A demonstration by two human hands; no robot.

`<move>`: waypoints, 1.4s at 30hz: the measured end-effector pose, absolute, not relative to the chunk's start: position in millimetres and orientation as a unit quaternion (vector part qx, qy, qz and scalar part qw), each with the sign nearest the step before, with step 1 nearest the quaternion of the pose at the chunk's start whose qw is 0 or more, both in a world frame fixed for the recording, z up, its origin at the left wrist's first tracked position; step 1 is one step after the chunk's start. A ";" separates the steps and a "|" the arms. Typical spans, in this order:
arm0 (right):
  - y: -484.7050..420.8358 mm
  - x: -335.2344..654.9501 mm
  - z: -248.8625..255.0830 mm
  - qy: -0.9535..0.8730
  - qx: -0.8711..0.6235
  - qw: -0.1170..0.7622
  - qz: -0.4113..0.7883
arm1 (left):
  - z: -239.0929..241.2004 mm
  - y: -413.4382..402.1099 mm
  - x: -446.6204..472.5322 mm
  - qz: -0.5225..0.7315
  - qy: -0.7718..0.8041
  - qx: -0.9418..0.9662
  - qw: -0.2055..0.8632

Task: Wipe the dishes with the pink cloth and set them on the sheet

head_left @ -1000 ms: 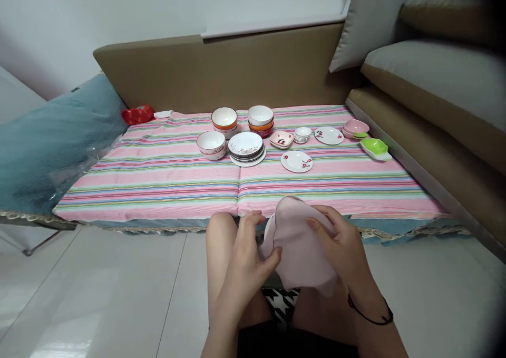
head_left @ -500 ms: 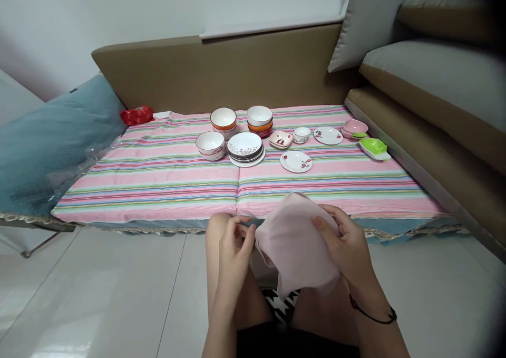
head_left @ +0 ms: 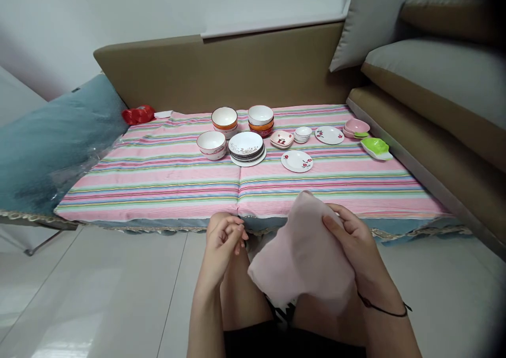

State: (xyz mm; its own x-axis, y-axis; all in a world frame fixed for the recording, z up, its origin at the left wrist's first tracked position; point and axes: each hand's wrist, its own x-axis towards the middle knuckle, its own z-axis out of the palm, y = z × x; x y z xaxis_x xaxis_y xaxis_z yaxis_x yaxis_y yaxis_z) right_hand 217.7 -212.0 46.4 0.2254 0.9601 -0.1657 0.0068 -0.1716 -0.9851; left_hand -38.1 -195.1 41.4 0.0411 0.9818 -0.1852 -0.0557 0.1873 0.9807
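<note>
A pale pink cloth [head_left: 304,252] hangs over my lap, gripped at its upper right side by my right hand [head_left: 356,242], whose fingers curl over the cloth's top. Whatever lies under the cloth is hidden. My left hand [head_left: 224,236] is off the cloth to its left, above my knee, with the fingers loosely curled together and nothing in them. Both hands are just in front of the near edge of a striped pink mat [head_left: 166,173].
On the mat stand bowls [head_left: 223,118], a stack of dark-rimmed plates [head_left: 245,147], small flowered plates [head_left: 297,161], pink dishes [head_left: 356,127] and a green dish [head_left: 375,147]. A teal cushion [head_left: 51,136] lies left, sofa cushions [head_left: 435,73] right, white floor tiles below.
My left hand has let go of the cloth and drawn back to the left. My right hand has moved the cloth to the right and spread it lower over my lap.
</note>
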 end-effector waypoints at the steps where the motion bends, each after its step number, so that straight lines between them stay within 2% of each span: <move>1: -211.9 217.8 46.4 -0.427 -0.598 0.489 0.470 | 43.3 -195.1 -35.2 0.451 0.507 0.451 0.580; 6: -212.8 210.0 48.8 -0.544 -0.577 0.431 0.432 | 45.9 -203.6 -9.8 0.383 0.412 0.426 0.708; 9: -213.1 205.4 54.1 -0.566 -0.562 0.414 0.439 | 45.3 -210.5 0.9 0.377 0.398 0.377 0.747; 14: -212.8 203.6 60.0 -0.580 -0.575 0.397 0.418 | 48.7 -212.8 1.9 0.379 0.372 0.392 0.751; 17: -214.0 200.1 59.3 -0.582 -0.579 0.413 0.394 | 51.8 -210.6 -0.6 0.351 0.367 0.396 0.766; 21: -214.7 195.2 57.9 -0.573 -0.594 0.429 0.367 | 51.4 -206.1 -4.9 0.378 0.353 0.403 0.755; 31: -203.9 207.1 62.1 -0.595 -0.521 0.382 0.479 | 56.8 -209.2 -2.9 0.365 0.358 0.322 0.797; 42: -198.3 211.8 64.9 -0.639 -0.519 0.319 0.469 | 49.2 -211.2 -3.1 0.359 0.357 0.345 0.790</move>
